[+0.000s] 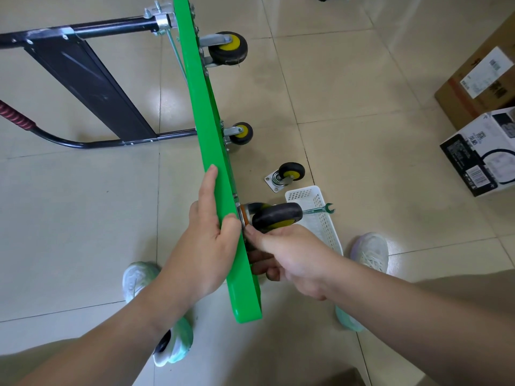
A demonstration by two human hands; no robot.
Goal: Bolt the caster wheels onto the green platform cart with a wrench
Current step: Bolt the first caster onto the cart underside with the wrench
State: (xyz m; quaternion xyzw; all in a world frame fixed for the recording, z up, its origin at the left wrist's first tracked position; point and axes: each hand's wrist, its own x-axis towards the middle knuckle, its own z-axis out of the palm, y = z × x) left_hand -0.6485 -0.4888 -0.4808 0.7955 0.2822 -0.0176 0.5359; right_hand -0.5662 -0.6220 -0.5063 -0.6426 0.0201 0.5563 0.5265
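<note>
Green platform cart (214, 151) stands on edge mid-frame, long axis 11-to-5 o'clock, wheel side facing 3. Left hand (209, 240) grips its upper edge. Right hand (289, 254) pinches the caster (276, 215) plate against it, hardware hidden. Risks: plate slips off its holes if I release to grab the wrench (320, 209) at 3 o'clock; cart tips if left grip slackens.

Right of upended green platform cart (211, 151): loose black caster wheel (285, 175) on floor (362, 107); nearer, white plastic basket (320, 227), steel wrench (320, 210) across it.
</note>
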